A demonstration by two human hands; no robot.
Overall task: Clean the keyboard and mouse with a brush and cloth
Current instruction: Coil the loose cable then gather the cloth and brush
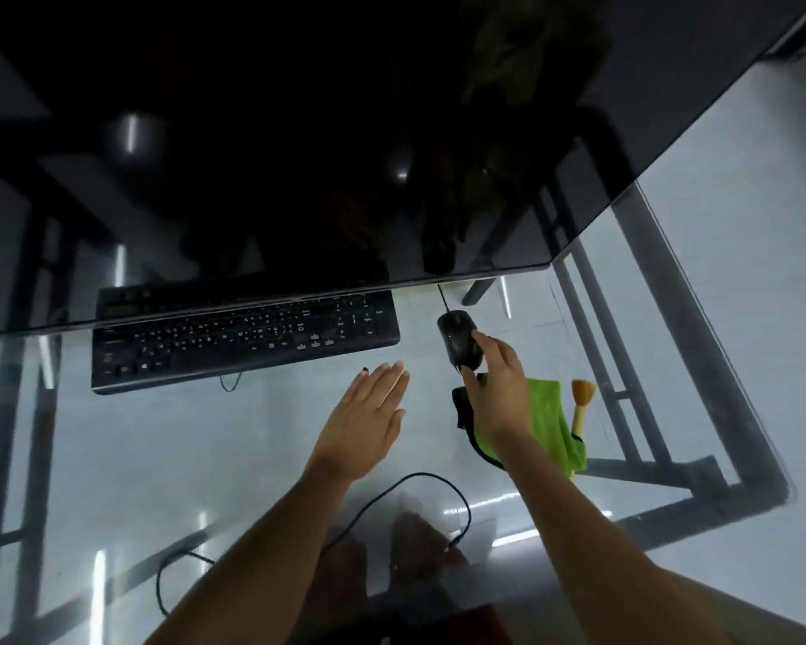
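- Right now the right hand (494, 393) grips the mouse (459, 339) at its near end, with the thumb on the left flank and curled fingers (487, 344) over the top and right side; the mouse sits on the glass bench (159, 458), just right of the keyboard (245, 339).
- Judging by its look, the mouse is a light, hard plastic shell, smooth enough to slip, so a pinch across its narrow flanks seems the surest hold (its cord (442, 297) runs off toward the far side and may tug if lifted far).
- The left hand (364, 421) hovers flat over the glass with fingers straight and together, holding nothing.
- The green cloth (552, 421) lies partly under the right wrist, soft and limp; it would bunch anywhere, so any edge will do for a hold.
- The brush (581, 402) lies just right of the cloth, bristles pointing away; its pale handle looks stiff and light, and the handle is the place to take it.
- The keyboard is a flat, rigid slab, partly under the edge of a dark monitor (299, 132); it probably need not be lifted at all.
- Key legends show as pale marks but are too small to read; no brand or label can be made out anywhere.
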